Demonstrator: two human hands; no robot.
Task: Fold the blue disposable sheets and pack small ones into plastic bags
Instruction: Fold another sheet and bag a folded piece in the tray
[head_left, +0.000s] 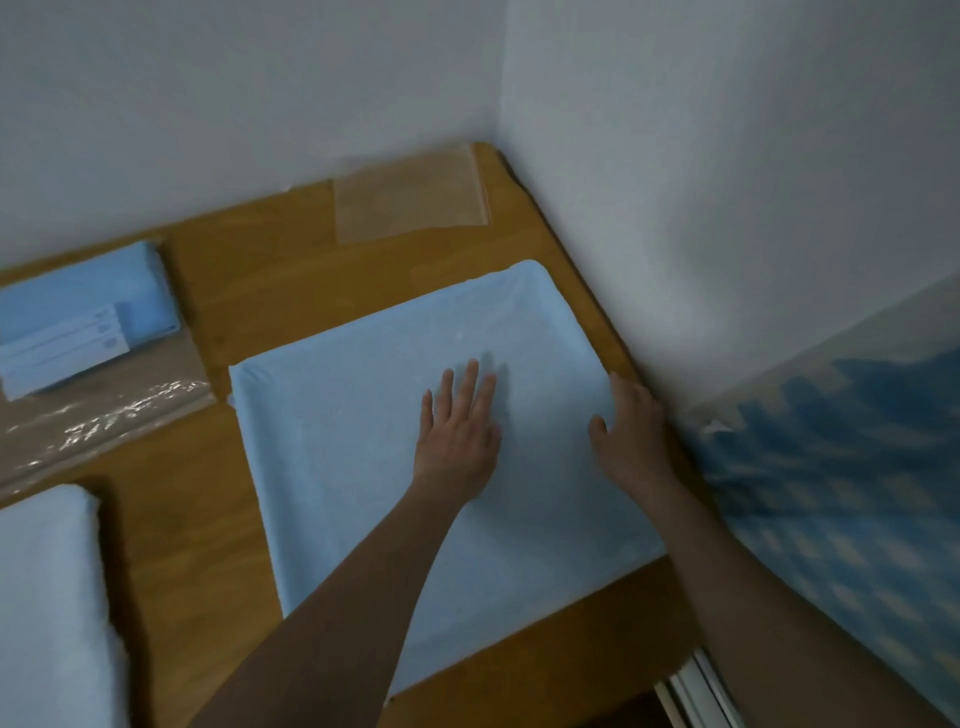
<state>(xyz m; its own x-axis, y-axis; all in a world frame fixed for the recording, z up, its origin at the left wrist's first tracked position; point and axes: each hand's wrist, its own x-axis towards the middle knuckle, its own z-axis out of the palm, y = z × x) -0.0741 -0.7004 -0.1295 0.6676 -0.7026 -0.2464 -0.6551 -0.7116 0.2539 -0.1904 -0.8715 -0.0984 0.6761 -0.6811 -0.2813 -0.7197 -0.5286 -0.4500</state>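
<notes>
The left hand (457, 431) presses flat on the blue sheet (363, 467) at centre frame; the right hand (631, 436), fingers loosely bent, touches its right edge. The sheet looks only partly folded, and the empty plastic bag (410, 200) at upper centre is not yet filled.

sheet (363, 467) mid-table (249, 291), plastic bags (410, 197) behind it, packed bag (78, 322) far left, both hands on sheet

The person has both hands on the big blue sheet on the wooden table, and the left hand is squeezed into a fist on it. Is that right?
Not quite. In the head view, the left hand lies flat with straight fingers on the large light-blue disposable sheet, no fist. The right hand rests at the sheet's right edge, on the brown wooden table.
</notes>
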